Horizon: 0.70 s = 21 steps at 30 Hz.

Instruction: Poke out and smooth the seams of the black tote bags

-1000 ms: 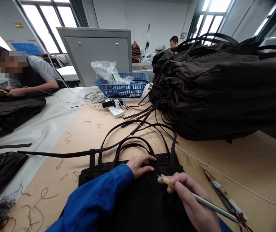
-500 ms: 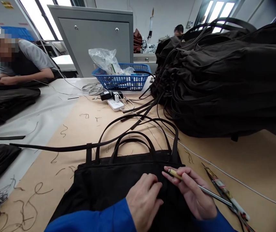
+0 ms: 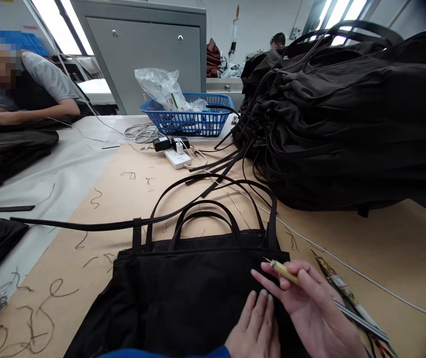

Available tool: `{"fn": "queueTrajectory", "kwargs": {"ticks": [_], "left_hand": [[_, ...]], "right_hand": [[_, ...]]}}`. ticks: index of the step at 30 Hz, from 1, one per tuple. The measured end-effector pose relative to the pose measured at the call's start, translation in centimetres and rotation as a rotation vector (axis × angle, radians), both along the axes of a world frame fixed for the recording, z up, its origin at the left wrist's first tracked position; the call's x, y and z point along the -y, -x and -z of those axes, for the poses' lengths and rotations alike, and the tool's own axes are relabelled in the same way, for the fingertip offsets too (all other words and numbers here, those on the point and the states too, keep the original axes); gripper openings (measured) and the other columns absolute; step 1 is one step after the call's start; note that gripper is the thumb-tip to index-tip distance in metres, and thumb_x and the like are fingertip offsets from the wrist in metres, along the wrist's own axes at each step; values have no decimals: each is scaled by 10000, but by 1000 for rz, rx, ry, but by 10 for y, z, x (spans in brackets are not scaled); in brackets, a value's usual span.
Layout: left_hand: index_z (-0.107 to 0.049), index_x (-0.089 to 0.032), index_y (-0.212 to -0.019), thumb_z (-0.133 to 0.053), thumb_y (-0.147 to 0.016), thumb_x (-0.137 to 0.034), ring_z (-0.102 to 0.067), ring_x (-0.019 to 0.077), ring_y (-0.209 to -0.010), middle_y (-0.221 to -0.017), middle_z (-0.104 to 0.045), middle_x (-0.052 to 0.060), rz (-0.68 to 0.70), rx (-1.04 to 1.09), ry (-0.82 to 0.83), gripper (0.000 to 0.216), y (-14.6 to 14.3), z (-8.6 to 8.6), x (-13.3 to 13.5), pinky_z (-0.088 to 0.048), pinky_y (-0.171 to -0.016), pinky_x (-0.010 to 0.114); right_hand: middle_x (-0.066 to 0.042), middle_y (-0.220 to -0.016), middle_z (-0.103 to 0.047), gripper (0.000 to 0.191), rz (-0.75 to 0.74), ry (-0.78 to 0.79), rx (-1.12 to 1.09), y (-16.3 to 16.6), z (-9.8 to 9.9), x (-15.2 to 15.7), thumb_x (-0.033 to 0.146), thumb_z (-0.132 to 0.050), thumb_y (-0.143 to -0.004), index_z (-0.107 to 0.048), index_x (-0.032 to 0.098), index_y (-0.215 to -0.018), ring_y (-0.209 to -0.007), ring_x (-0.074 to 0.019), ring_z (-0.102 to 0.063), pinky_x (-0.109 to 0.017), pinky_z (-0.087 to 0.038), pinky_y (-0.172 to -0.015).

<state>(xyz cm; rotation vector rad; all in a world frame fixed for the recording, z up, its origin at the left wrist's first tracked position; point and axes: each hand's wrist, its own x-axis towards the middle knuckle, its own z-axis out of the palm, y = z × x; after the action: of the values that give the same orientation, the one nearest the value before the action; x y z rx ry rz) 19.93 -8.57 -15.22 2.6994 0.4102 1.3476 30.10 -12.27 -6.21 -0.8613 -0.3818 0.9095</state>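
At six o'clock, one flat black tote bag (image 3: 168, 298) lies under our left hand (image 3: 253, 328); our right hand (image 3: 317, 311), apart, pinches one yellow-handled tool (image 3: 285, 272).

A black tote bag (image 3: 175, 298) of plain, unpatterned fabric is recorded beneath the right hand (image 3: 311, 311). A yellow-handled tool (image 3: 285, 272) with a silver shaft is held in that hand. Just beyond the grip, a slim tool (image 3: 341, 288) banded in red, white and gold is noted. Well ahead of the grip, a blue lattice basket (image 3: 186, 123) and a white power strip (image 3: 176, 158) are observed beyond tan paper (image 3: 205, 219).
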Motion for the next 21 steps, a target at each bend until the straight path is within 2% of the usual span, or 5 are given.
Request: {"fn": "queueTrajectory", "kwargs": {"ticks": [5, 9, 14, 18, 21], "left_hand": [[-666, -162, -909, -433, -934, -167, -637, 152, -996, -934, -719, 17, 268, 31, -16, 234, 14, -28, -32, -474, -964, 275], [-647, -139, -839, -384, -933, -103, -667, 144, -865, -864, -707, 42, 195, -42, 143, 281, 30, -49, -56, -556, -809, 224], [-607, -98, -873, -323, -871, -25, -629, 166, -795, -856, -648, 87, 167, -249, 226, 293, 36, -56, -67, -572, -713, 245], [-558, -153, -1079, -389, -828, -78, -578, 191, -726, -913, -603, 73, 155, -427, 185, 312, 28, -62, -72, -544, -556, 292], [-575, -173, -1054, -425, -845, -95, -540, 185, -694, -878, -580, 54, 243, -560, 37, 269, 22, -70, -77, -510, -553, 301]], "right_hand": [[-14, -697, -655, 137, 42, 67, -116, 15, 8, 1, 339, -685, -817, -683, 205, -847, -930, -218, -640, -501, -364, -1019], [2, -669, -640, 109, 127, 77, -156, 9, 19, 1, 299, -709, -797, -691, 201, -842, -891, -211, -647, -517, -416, -979], [-1, -674, -628, 101, 117, 89, -132, 5, 22, 4, 283, -689, -814, -691, 187, -844, -884, -207, -648, -474, -437, -974], [-9, -656, -630, 125, 98, 97, -125, 5, 22, 5, 311, -697, -809, -689, 195, -853, -930, -221, -640, -440, -434, -976], [-11, -662, -634, 126, 92, 102, -128, 4, 21, 6, 319, -695, -810, -688, 203, -856, -970, -233, -630, -438, -437, -970]]}}
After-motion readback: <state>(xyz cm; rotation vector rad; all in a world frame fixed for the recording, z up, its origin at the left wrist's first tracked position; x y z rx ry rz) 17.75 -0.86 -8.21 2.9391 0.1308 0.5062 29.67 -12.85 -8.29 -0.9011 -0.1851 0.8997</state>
